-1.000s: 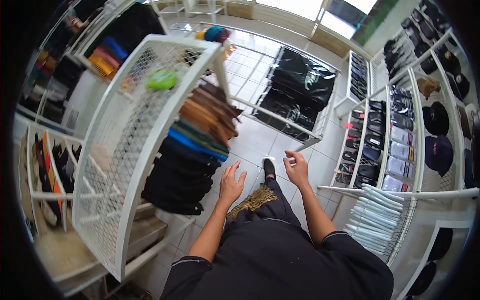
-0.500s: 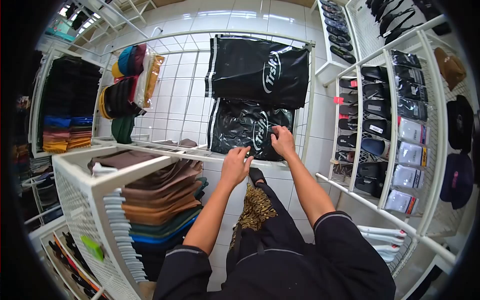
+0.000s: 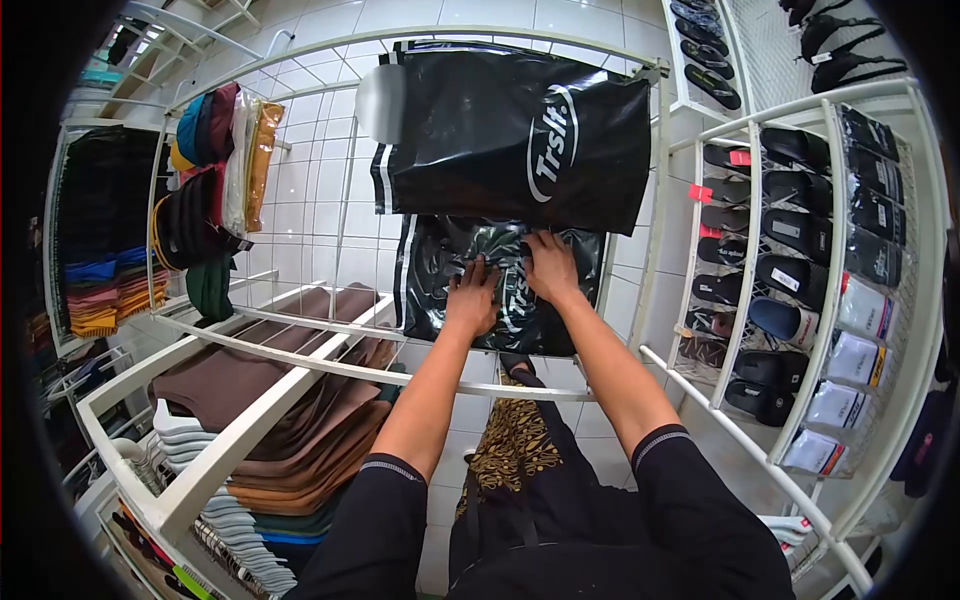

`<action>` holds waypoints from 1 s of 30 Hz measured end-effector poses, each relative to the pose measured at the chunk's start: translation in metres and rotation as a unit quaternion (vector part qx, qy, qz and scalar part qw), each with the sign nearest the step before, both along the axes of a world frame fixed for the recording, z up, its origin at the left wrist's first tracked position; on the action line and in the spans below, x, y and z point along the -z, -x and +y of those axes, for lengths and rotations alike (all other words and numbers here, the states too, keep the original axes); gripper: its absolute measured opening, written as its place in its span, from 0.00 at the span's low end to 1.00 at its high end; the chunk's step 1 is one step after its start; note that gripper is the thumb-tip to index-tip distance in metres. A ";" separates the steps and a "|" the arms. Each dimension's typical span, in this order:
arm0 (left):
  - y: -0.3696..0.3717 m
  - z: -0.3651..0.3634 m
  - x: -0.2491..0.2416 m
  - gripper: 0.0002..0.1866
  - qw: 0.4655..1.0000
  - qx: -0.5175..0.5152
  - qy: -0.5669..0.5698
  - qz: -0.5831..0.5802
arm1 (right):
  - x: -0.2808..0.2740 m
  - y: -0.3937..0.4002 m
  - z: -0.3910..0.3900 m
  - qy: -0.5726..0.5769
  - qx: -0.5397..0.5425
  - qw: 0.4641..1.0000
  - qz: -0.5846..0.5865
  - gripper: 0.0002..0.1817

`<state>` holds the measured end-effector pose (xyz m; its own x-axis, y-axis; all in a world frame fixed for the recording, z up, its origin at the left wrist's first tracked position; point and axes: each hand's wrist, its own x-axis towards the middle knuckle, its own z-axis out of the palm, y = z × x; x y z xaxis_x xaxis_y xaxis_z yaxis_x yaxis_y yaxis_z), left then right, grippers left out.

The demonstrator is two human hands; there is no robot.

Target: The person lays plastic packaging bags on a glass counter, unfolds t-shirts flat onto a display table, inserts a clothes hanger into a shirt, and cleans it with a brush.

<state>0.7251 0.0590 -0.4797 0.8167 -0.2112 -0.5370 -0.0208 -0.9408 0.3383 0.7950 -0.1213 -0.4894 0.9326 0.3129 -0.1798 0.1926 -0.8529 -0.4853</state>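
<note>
Both palms face down on a glossy black plastic bag [image 3: 427, 300] with white "Trsl" lettering, lying on a white wire rack. My left hand [image 3: 474, 298] rests on the bag's middle, its fingers stretched forward. To its right, my right hand [image 3: 551, 266] presses on the same bag near its far edge, fingers apart and slightly bent. Just beyond lies another black bag [image 3: 460, 130] with the same white logo, smoother and overlapping the nearer one's far edge. Neither hand grasps anything.
The rack's white front rail [image 3: 480, 388] runs between my body and the bags. Folded caps [image 3: 190, 215] sit at the rack's left end. Brown garments on hangers [image 3: 300, 410] stand at lower left. Shelves of sandals [image 3: 770, 290] and packaged goods [image 3: 840, 405] line the right.
Both hands have moved forward, away from my body, from the bag's near edge onto its middle and far part. My view has shifted closer to the rack.
</note>
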 end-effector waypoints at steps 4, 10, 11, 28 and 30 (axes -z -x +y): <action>0.015 -0.005 0.002 0.47 0.999 0.011 -0.026 0.018 | 0.006 -0.014 0.012 0.020 -0.027 0.999 -0.021 0.28; 0.028 -0.018 -0.003 0.46 0.994 -0.011 -0.024 0.106 | 0.021 -0.016 0.026 0.009 -0.075 0.996 -0.044 0.31; 0.029 -0.020 -0.006 0.45 0.991 -0.015 -0.025 0.127 | 0.022 -0.016 0.025 0.009 -0.078 0.996 -0.044 0.31; 0.098 0.031 -0.194 0.31 0.878 -0.389 0.280 -0.004 | -0.203 0.040 0.037 -0.138 -0.190 0.958 -0.162 0.08; 0.116 0.042 -0.220 0.31 0.870 -0.409 0.275 -0.019 | -0.250 0.046 0.048 -0.142 -0.213 0.949 -0.185 0.09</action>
<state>0.6094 0.1010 -0.2592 0.8298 0.2325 -0.5074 0.5581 -0.3430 0.7556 0.7491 -0.0736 -0.2397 0.6935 0.6628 0.2826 0.6923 -0.5044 -0.5160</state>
